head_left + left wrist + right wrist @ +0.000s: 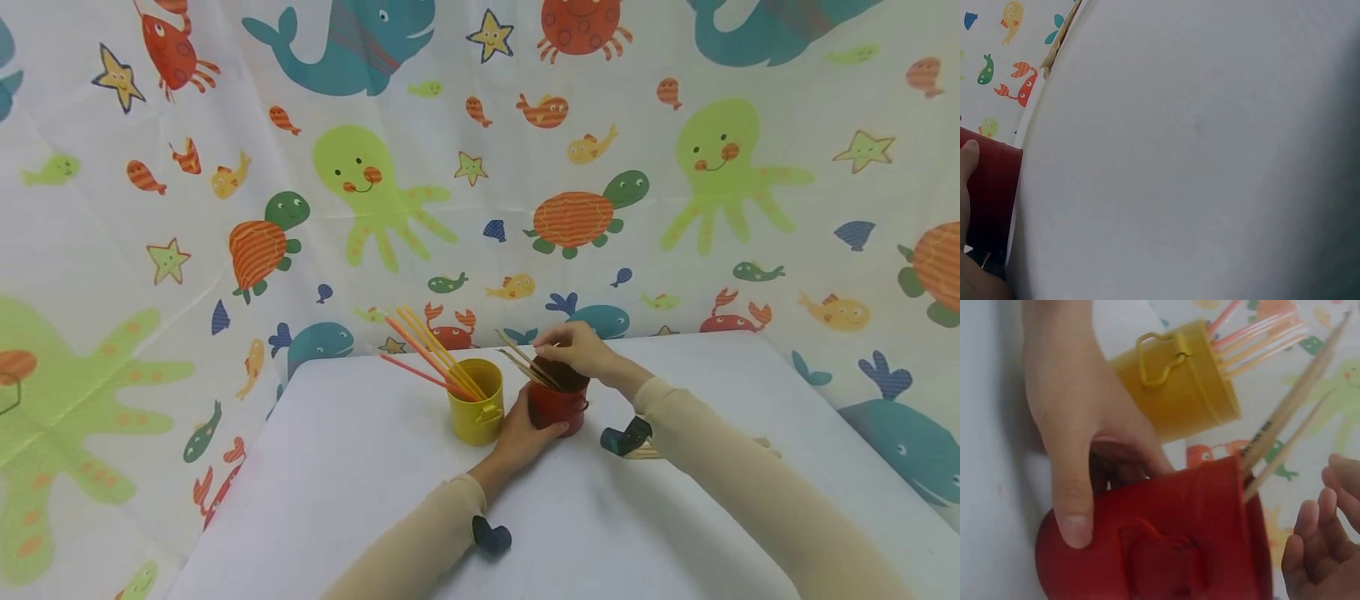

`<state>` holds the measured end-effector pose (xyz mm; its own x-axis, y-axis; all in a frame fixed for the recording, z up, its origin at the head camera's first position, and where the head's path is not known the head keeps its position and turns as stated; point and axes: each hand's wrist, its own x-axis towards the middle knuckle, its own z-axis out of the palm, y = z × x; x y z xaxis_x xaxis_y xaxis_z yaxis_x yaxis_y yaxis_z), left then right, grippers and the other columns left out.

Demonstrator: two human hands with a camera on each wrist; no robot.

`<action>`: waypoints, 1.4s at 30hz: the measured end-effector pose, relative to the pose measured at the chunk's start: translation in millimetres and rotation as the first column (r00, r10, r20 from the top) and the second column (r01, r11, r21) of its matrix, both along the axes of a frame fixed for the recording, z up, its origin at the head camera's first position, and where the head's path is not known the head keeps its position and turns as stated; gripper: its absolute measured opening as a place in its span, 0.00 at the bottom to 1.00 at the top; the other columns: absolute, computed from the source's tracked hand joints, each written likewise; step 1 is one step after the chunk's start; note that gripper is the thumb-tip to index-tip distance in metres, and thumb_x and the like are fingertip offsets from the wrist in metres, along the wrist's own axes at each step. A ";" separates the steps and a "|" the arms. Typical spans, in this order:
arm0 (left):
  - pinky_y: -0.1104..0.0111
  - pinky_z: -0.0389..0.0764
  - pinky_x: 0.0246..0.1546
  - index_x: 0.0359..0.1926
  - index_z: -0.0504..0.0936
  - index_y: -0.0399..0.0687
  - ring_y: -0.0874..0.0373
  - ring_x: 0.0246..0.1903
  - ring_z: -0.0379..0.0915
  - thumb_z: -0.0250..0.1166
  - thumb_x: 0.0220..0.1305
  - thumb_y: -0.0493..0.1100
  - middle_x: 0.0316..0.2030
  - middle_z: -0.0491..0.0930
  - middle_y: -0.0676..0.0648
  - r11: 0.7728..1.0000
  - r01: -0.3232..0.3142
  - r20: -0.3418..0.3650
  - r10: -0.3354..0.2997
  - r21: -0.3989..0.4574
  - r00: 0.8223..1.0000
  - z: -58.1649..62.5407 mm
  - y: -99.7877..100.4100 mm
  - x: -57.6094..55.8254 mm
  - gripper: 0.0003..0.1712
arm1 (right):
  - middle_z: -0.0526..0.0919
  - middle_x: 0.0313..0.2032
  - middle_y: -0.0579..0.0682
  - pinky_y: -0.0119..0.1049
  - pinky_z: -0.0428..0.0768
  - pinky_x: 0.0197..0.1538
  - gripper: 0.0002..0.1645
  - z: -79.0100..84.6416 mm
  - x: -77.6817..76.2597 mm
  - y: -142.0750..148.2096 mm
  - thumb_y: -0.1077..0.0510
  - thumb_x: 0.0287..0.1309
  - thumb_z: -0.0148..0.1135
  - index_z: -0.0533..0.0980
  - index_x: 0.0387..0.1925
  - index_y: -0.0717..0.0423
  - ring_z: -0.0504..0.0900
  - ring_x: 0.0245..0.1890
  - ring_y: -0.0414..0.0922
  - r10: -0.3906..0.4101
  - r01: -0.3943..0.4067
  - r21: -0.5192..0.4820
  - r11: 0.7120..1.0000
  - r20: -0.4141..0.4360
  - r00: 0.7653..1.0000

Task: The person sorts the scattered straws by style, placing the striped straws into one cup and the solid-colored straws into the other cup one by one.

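A small red bucket (558,408) stands on the white table, with slim wooden sticks (525,367) leaning out over its rim. My left hand (521,437) grips the bucket's side, its thumb lying across the front in the right wrist view. Over the bucket's mouth is my right hand (577,350). Its fingers (1307,522) are loosely bent near the rim, and nothing shows between them in the right wrist view. One stick carries dark printing. Left of the red bucket stands a yellow bucket (476,421) holding orange, pink and yellow straws (427,350).
More pale wooden sticks (643,452) lie on the table (360,467), partly hidden under my right forearm. A curtain (480,200) printed with sea animals hangs behind the table's far edge.
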<state>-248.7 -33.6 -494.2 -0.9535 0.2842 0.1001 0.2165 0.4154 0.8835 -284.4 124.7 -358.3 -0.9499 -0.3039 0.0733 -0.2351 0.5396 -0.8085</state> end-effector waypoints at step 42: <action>0.55 0.70 0.68 0.73 0.50 0.66 0.57 0.69 0.61 0.72 0.55 0.52 0.69 0.65 0.57 1.000 -0.011 -0.001 0.011 0.023 1.000 -5.9 5.3 -12.1 0.52 | 0.81 0.53 0.66 0.31 0.83 0.52 0.22 -63.4 49.6 158.6 0.52 0.62 0.62 0.78 0.52 0.62 0.81 0.49 0.39 0.149 -0.160 0.100 0.982 0.111 0.983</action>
<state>-260.8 -28.3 -500.1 -0.9564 0.2715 0.1080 0.2135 0.3970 0.8926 -234.8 283.3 -421.7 -0.8918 -0.4481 -0.0633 -0.2408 0.5884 -0.7718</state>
